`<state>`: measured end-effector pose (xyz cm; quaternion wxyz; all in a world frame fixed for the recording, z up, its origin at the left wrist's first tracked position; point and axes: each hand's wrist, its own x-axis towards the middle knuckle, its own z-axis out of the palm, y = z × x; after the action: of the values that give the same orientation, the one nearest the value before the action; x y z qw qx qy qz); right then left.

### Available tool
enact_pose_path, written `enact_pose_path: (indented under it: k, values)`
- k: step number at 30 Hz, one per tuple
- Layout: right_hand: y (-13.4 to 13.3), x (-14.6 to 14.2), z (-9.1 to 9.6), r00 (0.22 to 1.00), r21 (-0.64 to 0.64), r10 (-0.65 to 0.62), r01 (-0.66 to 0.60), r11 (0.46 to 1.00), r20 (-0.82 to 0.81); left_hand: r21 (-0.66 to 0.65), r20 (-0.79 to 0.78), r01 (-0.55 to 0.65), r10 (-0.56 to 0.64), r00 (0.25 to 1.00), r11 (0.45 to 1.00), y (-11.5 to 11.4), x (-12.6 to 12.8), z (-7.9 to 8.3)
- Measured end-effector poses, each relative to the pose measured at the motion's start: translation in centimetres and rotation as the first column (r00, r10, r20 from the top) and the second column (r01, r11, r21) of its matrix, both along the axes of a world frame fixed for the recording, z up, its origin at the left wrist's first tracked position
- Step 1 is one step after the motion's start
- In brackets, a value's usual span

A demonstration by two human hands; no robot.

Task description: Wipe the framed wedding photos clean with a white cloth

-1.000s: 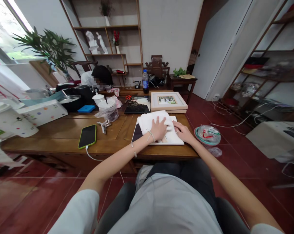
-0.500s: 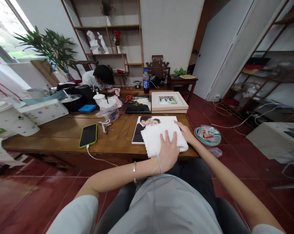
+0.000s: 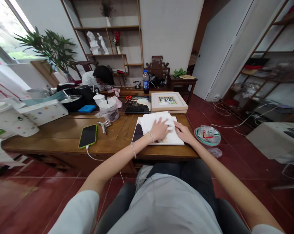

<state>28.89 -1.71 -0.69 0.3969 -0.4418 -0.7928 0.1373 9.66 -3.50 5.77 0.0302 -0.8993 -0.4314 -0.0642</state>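
A large photo print (image 3: 172, 139) lies flat near the front right of the wooden table (image 3: 64, 130). A white cloth (image 3: 150, 120) covers its far half. My left hand (image 3: 159, 129) presses flat on the cloth, fingers spread. My right hand (image 3: 183, 131) rests on the print's right edge, fingers stretched out and holding it down. A framed photo (image 3: 168, 101) and a dark print (image 3: 138, 105) lie just beyond.
A green-cased phone (image 3: 87, 136) on a charging cable lies left of the print, with a metal clip (image 3: 103, 125), a bagged cup (image 3: 108, 110), pots and boxes further left. A person sits behind the table. A lidded bowl (image 3: 207, 135) stands on the floor at right.
My left hand slid the cloth down to the print's near edge, uncovering the far half, then pushed it back up over the far half. My right hand stayed on the right edge.
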Motion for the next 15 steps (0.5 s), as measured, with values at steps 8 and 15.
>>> enact_pose_path:
  k: [8,15]
  values:
    - [-0.1,-0.1,0.0,1.000,0.015,-0.024,0.024,1.000,0.009,0.012,0.052,0.261,-0.262,0.964,0.965,5.6,2.1,0.8]
    - [0.0,-0.1,-0.1,1.000,-0.003,-0.030,0.030,1.000,-0.008,0.012,-0.040,0.110,-0.110,0.993,0.994,5.3,0.7,0.5]
